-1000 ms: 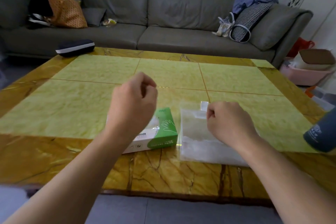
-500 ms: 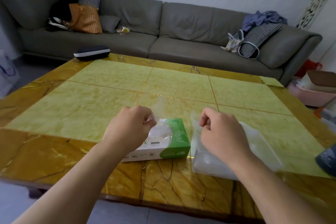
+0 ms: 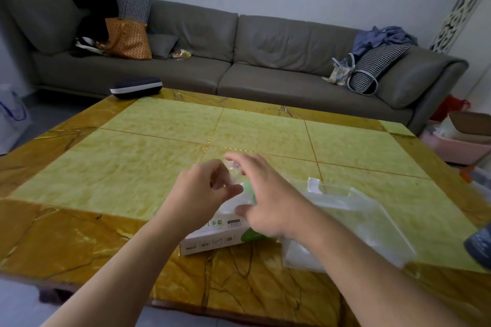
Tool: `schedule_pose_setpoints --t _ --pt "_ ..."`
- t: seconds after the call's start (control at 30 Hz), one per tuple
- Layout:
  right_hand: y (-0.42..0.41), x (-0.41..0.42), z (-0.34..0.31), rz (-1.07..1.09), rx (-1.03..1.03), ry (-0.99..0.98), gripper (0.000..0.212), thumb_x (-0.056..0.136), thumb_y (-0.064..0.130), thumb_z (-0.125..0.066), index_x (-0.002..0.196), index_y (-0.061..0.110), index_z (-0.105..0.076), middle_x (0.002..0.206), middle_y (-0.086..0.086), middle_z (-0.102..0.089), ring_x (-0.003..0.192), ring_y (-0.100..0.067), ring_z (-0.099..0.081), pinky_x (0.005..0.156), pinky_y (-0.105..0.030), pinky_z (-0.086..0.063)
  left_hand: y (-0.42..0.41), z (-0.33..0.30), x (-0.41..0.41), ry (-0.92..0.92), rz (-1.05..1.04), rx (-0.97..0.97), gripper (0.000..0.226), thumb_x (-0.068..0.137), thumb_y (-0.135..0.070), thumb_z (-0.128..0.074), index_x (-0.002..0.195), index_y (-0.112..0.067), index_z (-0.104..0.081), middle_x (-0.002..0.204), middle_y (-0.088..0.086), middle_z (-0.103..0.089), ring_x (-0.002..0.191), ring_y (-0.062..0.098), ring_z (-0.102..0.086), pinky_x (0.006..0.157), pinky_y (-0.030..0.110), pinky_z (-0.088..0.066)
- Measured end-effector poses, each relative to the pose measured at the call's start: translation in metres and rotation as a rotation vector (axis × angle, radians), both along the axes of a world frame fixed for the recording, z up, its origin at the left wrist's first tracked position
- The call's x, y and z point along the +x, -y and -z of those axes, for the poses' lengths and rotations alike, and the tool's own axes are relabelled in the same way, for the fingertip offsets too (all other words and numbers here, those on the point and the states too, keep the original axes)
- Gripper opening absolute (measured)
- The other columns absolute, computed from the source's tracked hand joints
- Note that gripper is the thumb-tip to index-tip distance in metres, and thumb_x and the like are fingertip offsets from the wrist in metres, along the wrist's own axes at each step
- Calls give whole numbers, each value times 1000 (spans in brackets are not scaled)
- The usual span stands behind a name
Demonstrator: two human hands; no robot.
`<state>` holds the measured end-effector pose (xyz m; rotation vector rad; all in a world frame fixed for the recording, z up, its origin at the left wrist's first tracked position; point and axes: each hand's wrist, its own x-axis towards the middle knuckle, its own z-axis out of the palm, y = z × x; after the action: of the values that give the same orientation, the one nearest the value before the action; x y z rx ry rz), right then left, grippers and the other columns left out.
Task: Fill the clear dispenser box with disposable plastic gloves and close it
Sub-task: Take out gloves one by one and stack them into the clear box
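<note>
Gloves' green-and-white carton (image 3: pixel 212 236) lay on the worktop (image 3: pixel 111 183) under both my hands, the clear dispenser box (image 3: pixel 353 223) just to the right of my right wrist. My left hand (image 3: pixel 202 194) pinched a thin clear glove (image 3: pixel 233 167) above the carton; my right hand (image 3: pixel 265 194) reached across it, fingers loosely spread, blurred. Beyond them stood a grey sofa (image 3: pixel 239 61).

A low table (image 3: pixel 132 172) with a yellow-green tiled top and an amber marbled border carries everything. Near its front edge lies a green-and-white glove carton (image 3: pixel 212 239), with a clear dispenser box (image 3: pixel 372 223) just beside it toward the right edge. A dark zippered case (image 3: pixel 136 87) sits at the far left corner.
</note>
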<state>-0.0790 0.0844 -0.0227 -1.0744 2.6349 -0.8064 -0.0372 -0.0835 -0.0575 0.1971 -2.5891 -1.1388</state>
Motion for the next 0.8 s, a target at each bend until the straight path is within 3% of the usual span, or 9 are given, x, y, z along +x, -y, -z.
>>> schedule_pose_setpoints --t 0.1,0.17,0.27,0.33,0.43,0.53,0.63,0.73,0.8 --pt "17 -6 1 29 34 10 85 88 16 -84 150 41 -31 127 14 -58 115 -14 -60 96 -36 -54 6 -2 -1 36 36 172 27 83 -41 -84 90 -23 -64 70 -1 -60 57 8 -47 60 28 -41" --pt "24 -10 8 81 16 35 60 89 16 -82 136 34 -49 105 12 -68 95 -11 -69 85 -39 -61 11 -6 1 85 83 314 29 85 -39 -82 101 -22 -65 74 5 -66 61 11 -55 63 30 -44" --pt "25 -15 15 156 -50 27 19 95 10 -74 103 27 -71 88 11 -72 83 -8 -71 73 -31 -60 22 -9 4 142 106 321 34 86 -41 -81 111 -26 -63 83 2 -73 73 9 -68 65 32 -53" --pt "25 -15 17 184 -80 27 21 98 7 -68 93 26 -74 85 11 -72 81 -8 -70 66 -23 -53 34 -3 5 220 119 212 42 80 -43 -86 112 -32 -61 92 -3 -74 81 8 -70 69 31 -58" --pt "26 -16 18 206 -103 75 21 101 13 -65 88 29 -70 89 10 -72 84 -11 -71 70 -28 -56 46 7 3 329 184 9 38 76 -35 -89 105 -30 -64 96 -8 -68 86 10 -66 76 26 -57" --pt "26 -16 16 165 -47 166 13 97 18 -69 98 30 -71 100 11 -71 90 -10 -69 74 -30 -60 51 -1 -1 372 234 -234 35 75 -43 -88 94 -33 -61 94 -14 -63 84 5 -60 70 20 -47" --pt "29 -13 14 95 86 217 31 84 25 -85 112 33 -72 109 11 -72 90 -6 -69 74 -28 -60 56 -15 -3 436 301 -432 45 74 -55 -86 105 -37 -60 104 -20 -59 96 1 -57 83 23 -51" --pt "40 -8 20 108 94 98 18 88 27 -81 106 30 -78 101 10 -76 87 -7 -72 82 -36 -63 59 -20 -1 492 306 -399 52 71 -59 -85 110 -39 -57 108 -22 -57 100 3 -57 90 27 -52" --pt "45 -9 26 142 38 74 5 92 26 -76 93 30 -80 90 10 -77 79 -6 -71 74 -36 -63 60 -13 1 503 274 -290 56 70 -59 -87 113 -38 -58 105 -21 -58 94 2 -57 80 23 -49"
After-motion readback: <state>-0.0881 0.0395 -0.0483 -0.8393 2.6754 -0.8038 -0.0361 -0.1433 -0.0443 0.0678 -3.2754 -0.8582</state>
